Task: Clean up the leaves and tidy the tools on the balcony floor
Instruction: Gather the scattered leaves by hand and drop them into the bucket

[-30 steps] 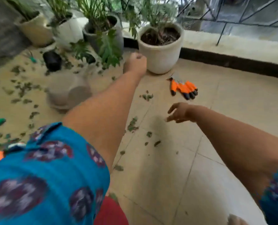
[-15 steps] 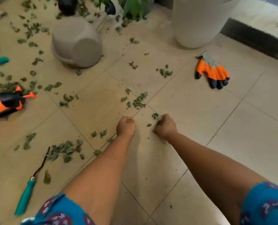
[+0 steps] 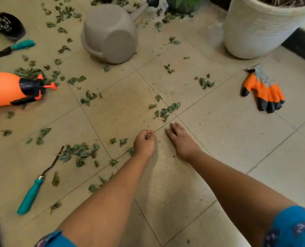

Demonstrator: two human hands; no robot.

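Note:
Green leaves lie scattered over the beige tiles, with a small cluster of leaves (image 3: 167, 109) just beyond my fingers and a bigger leaf pile (image 3: 80, 152) to the left. My left hand (image 3: 144, 142) is curled into a fist on the floor, and a dark scrap shows between thumb and fingers. My right hand (image 3: 181, 139) lies flat beside it, fingers straight and pointing at the cluster. Tools on the floor: a teal-handled weeder (image 3: 30, 195), a teal-handled trowel (image 3: 14, 48), an orange sprayer bottle (image 3: 5, 88) and an orange-and-black glove (image 3: 264, 91).
A grey watering can (image 3: 110, 32) lies tipped over at the back. A large white plant pot (image 3: 258, 29) stands at the back right against a dark ledge. A small black pot (image 3: 7, 24) lies on its side at the far left.
My right hand has gone from a closed grab on the small leaves to flat and open, and those leaves are gone from the tile. The left fist has stayed put.

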